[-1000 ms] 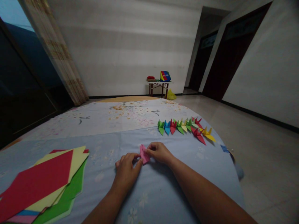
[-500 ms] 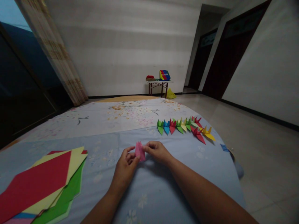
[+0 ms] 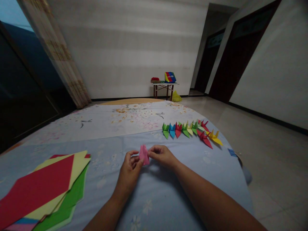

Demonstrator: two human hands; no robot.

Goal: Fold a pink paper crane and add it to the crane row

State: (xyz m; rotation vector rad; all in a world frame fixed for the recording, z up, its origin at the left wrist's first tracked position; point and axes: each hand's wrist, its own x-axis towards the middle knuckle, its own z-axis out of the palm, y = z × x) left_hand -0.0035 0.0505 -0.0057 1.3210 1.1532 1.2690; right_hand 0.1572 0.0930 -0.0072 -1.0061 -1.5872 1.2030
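Observation:
A small folded piece of pink paper [image 3: 143, 154] is held up between my two hands, a little above the blue tablecloth. My left hand [image 3: 131, 166] pinches its lower left part between thumb and fingers. On the other side, my right hand [image 3: 162, 156] grips the paper's right edge with thumb and forefinger. Beyond my right hand stands a row of folded paper cranes [image 3: 178, 130] in green, blue, red, pale yellow and yellow. A fanned stack of coloured paper sheets [image 3: 45, 183], red on top, lies left of my left hand.
The round table wears a flowered tablecloth [image 3: 103, 118], white at the far side and blue nearer me. A blue scrap [image 3: 232, 152] lies at its right edge. By the far wall, a small table [image 3: 163, 84] carries a colourful box [image 3: 170, 77]; a yellow bag [image 3: 176, 96] sits beside it.
Both hands keep their hold on the pink paper, which looks turned very slightly and a touch higher. The view has shifted a little; the cranes and the paper stack have stayed put.

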